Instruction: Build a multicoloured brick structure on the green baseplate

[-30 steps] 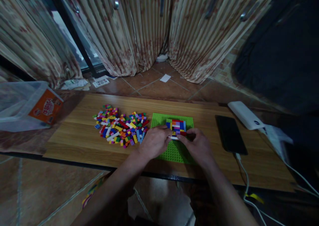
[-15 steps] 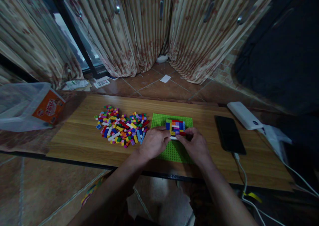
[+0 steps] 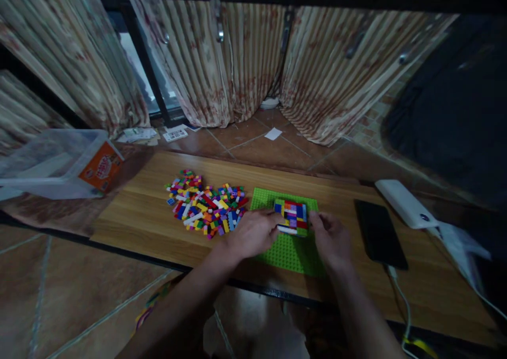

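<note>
Broadly, a long wooden table is seen across the middle of the frame, with a green baseplate laid at its centre and a heap of loose coloured bricks spread just left of it. On the upper part of the baseplate a small multicoloured brick block has been built up several layers, while most of the plate is left bare and the heap is large, so the building is judged to be at an early stage. The block is touched at its left side by the fingertips of the left hand, and the right hand is held loosely curled just beside its right edge; whether anything is pinched there cannot be told.
</note>
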Demonstrator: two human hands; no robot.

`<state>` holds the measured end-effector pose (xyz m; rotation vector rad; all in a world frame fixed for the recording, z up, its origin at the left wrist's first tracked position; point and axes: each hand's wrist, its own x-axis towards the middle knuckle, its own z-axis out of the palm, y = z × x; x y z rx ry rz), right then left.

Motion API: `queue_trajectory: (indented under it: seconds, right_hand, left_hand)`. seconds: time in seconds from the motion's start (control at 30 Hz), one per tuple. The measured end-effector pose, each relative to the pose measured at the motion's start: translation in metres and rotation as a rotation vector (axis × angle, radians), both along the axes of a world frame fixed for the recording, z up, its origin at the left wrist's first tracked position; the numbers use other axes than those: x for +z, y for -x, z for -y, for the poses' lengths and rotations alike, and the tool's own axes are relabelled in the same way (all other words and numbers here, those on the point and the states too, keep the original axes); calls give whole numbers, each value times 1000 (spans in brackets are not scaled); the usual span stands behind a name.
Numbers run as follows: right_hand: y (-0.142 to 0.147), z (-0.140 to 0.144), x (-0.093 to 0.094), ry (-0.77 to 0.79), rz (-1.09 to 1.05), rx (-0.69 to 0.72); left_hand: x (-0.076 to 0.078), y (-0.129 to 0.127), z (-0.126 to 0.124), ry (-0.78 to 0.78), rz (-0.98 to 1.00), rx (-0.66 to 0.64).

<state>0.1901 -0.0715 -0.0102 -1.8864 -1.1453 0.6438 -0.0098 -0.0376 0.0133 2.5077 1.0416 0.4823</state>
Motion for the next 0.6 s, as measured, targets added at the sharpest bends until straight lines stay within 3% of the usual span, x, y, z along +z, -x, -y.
queue_trajectory:
  seconds: [0.17, 0.37, 0.6]
  right_hand:
    - [5, 0, -4, -99, 245, 49]
    - [17, 4, -19, -198, 532, 417]
    - [5, 4, -32, -156, 611, 519]
  left_hand:
    - [7, 8, -6, 38, 39, 55]
    - [10, 20, -13, 36, 66, 152]
    - [13, 92, -42, 107, 35, 407]
